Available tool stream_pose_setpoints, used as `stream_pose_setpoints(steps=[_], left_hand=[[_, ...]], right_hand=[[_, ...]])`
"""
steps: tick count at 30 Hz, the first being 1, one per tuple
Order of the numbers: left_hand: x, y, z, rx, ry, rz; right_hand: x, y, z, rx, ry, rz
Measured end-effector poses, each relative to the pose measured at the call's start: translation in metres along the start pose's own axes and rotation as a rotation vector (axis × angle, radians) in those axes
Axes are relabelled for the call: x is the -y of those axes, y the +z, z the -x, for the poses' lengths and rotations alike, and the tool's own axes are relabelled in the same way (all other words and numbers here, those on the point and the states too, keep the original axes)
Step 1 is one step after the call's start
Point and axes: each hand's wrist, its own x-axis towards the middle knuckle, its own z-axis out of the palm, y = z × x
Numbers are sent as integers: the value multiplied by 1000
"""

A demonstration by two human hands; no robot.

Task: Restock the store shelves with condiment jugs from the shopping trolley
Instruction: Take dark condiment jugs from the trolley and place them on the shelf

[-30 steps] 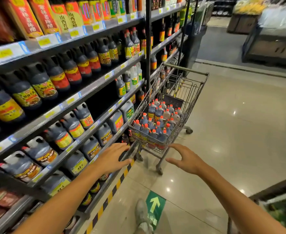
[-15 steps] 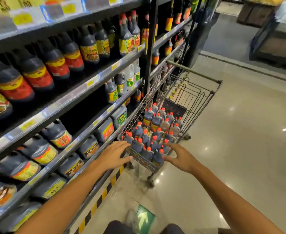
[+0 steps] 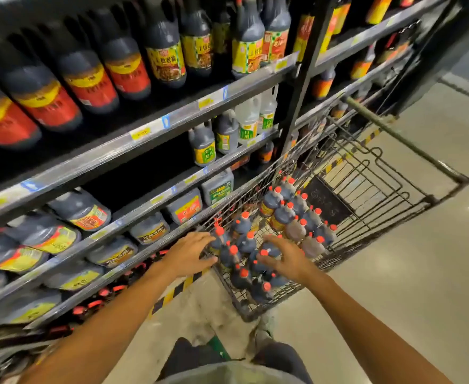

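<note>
A wire shopping trolley (image 3: 388, 189) stands beside the shelves, its near end packed with several dark condiment jugs (image 3: 283, 214) with red caps. My left hand (image 3: 189, 253) reaches over the trolley's near left corner with fingers spread, touching the side of a jug (image 3: 218, 239) there. My right hand (image 3: 286, 259) hovers over the near jugs with fingers spread and slightly bent, holding nothing. The store shelves (image 3: 150, 134) on the left carry rows of dark jugs with red and yellow labels.
A black upright post (image 3: 302, 79) divides the shelf bays just behind the trolley. Yellow-black hazard tape (image 3: 177, 289) runs along the floor at the shelf base. Pale tiled floor (image 3: 408, 286) spreads out to the right. My legs and shoe (image 3: 263, 336) are below.
I have stepped closer to the trolley. Both hands have moved forward from in front of it to over its near end, the left now touching a jug.
</note>
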Motion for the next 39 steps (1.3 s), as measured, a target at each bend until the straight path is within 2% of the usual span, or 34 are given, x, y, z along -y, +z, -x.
stream_pose_setpoints(steps=[5, 10, 12, 15, 21, 30, 36, 39], left_hand=[[-10, 12, -16, 0, -129, 73], [4, 36, -21, -8, -205, 148], [15, 49, -30, -6, -206, 185], [31, 71, -48, -97, -156, 198], [57, 108, -69, -38, -153, 302], [63, 133, -81, -95, -150, 293], [60, 116, -79, -99, -183, 315], [59, 106, -80, -97, -185, 444]], right_hand=[[-20, -17, -57, 131, -11, 4], [-25, 8, -98, 263, -40, -11], [-31, 25, -114, 278, -38, -4], [-50, 60, -140, 316, 18, 41], [-58, 122, -175, 273, 99, 130], [-58, 185, -191, 22, 275, 157], [-69, 171, -194, 50, 136, 290], [-61, 141, -187, 91, 11, 369]])
